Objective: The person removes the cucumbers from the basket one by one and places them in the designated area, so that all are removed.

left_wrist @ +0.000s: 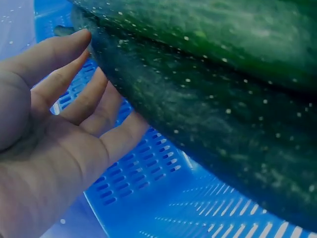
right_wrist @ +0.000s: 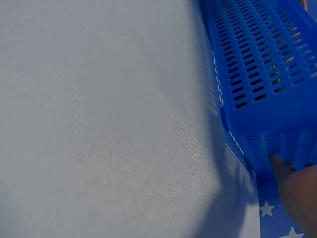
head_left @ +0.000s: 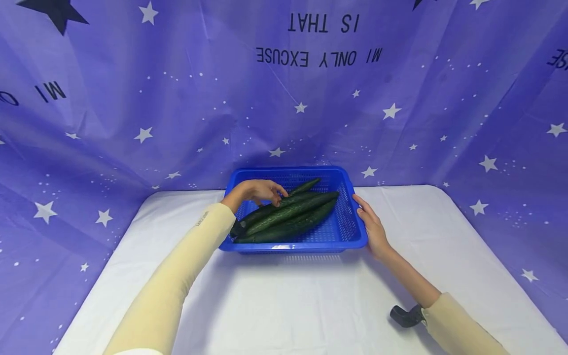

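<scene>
Several long dark green cucumbers [head_left: 288,217] lie side by side, slanting across the blue plastic basket [head_left: 350,241]. My left hand [head_left: 264,191] reaches over the basket's left side, its fingertips at the back cucumbers. In the left wrist view the left hand [left_wrist: 64,119] has its fingers loosely bent and spread beside a speckled cucumber [left_wrist: 198,114], the tips reaching its edge. My right hand [head_left: 373,229] lies along the outside of the basket's right end, fingers extended against it. In the right wrist view the right hand [right_wrist: 299,193] touches the basket's slotted outer wall [right_wrist: 277,116].
The basket stands at the back of a table with a white cloth [head_left: 284,305]. Behind and around the table hangs a purple curtain [head_left: 186,108] with stars and lettering. A black wrist device [head_left: 406,315] sticks out at the right sleeve.
</scene>
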The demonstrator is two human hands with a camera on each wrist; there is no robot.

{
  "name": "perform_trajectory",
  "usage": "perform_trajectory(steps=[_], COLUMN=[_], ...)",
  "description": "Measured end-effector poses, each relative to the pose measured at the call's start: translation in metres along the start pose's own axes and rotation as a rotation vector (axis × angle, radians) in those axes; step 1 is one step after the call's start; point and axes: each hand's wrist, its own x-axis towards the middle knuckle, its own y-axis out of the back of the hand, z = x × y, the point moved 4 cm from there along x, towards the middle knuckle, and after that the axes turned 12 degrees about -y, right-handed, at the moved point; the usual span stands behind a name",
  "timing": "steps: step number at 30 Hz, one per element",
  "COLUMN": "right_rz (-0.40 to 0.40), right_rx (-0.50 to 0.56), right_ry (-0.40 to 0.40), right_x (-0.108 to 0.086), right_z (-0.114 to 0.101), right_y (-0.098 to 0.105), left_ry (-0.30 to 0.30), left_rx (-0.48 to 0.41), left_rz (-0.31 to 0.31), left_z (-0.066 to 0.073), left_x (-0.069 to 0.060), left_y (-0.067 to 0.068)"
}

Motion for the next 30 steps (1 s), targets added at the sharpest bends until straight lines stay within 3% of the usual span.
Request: perform_trajectory(steps=[9,26,30], right_rz=[-0.006,-0.008,-0.016], right_rx=[0.019,0.032,0.031], right_ry=[-0.002,-0.02,-0.022], right_x=[-0.0012,-0.001,-0.0007], right_z=[-0.0006,-0.0007,-0.0005], right_y=[-0.0007,-0.0011,-0.0012], left_ry=[0.005,-0.041,-0.079], left_rx=[0.016,0.097,0.09], left_rz=[0.009,0.111,0.145], left_z=[-0.0078,-0.0029,0.001], left_x=[0.003,0.0048,0.0031], left_y=[-0.0022,0.0001,0.0001])
